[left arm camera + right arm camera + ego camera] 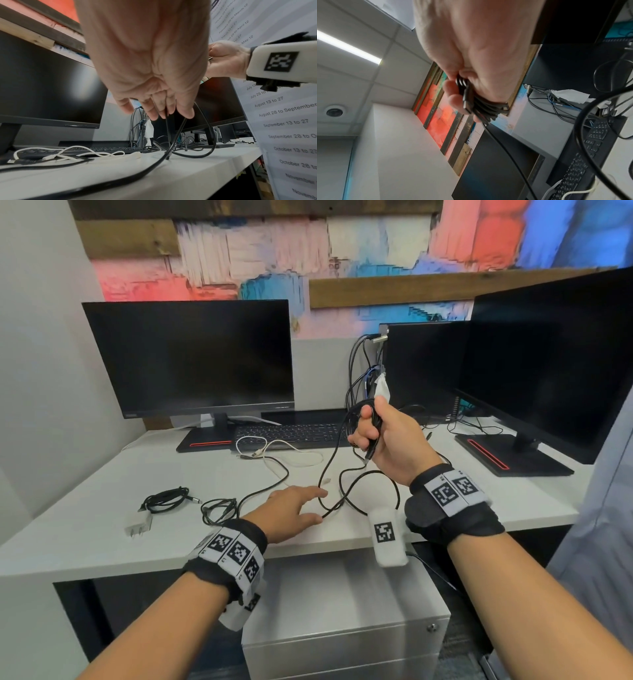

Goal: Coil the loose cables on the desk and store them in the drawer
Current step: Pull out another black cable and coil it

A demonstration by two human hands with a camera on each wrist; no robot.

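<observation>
far left of the left hand (294, 510) on the desk (102, 529) lie a bundled black lead with its plug (138, 523), then a small black tangle (219, 510). that hand hovers flat, fingers straight, holding nothing, fingertips at the long black cable (329, 470), likely to feed slack. beyond it lies a white cable (284, 450). the right hand (383, 436), raised, grips the finished loops so they keep shape. the drawer (342, 642) below looks closed.

2 monitors (191, 357), keyboard (291, 434), perhaps tissue (382, 386)
</observation>
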